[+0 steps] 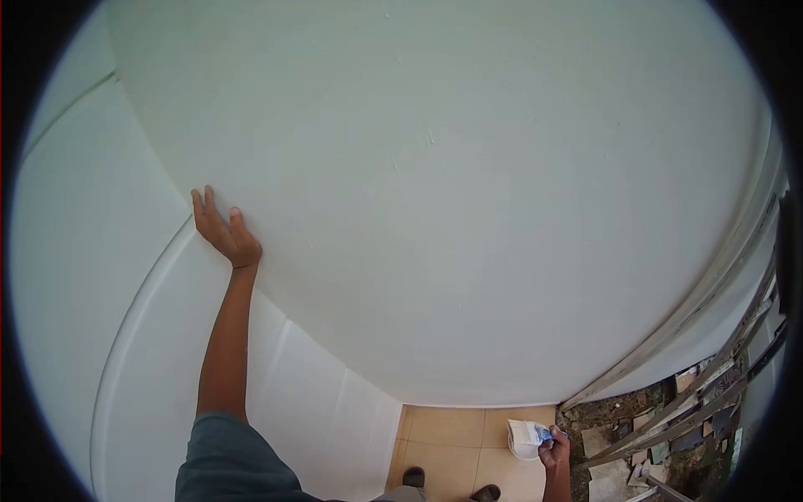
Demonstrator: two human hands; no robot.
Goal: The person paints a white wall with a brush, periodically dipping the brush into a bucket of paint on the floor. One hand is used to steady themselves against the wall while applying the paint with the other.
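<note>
My left hand [224, 230] is raised against the pale wall [452, 209] near the corner, its fingers apart and nothing in it. Low on the right, my right hand [554, 449] is closed around the blue handle of a brush [527, 432] with a wide whitish head. Behind the brush, a white bucket [525, 452] shows in part; whether it hangs from the hand or stands on the floor cannot be made out. Small raised marks dot the wall.
White panels with a curved ledge [138, 301] run down the left side. Tan floor tiles [443, 427] lie below, with two dark shoes [413, 477] on them. At the right are metal bars [711, 376] and ground strewn with broken tiles [606, 468].
</note>
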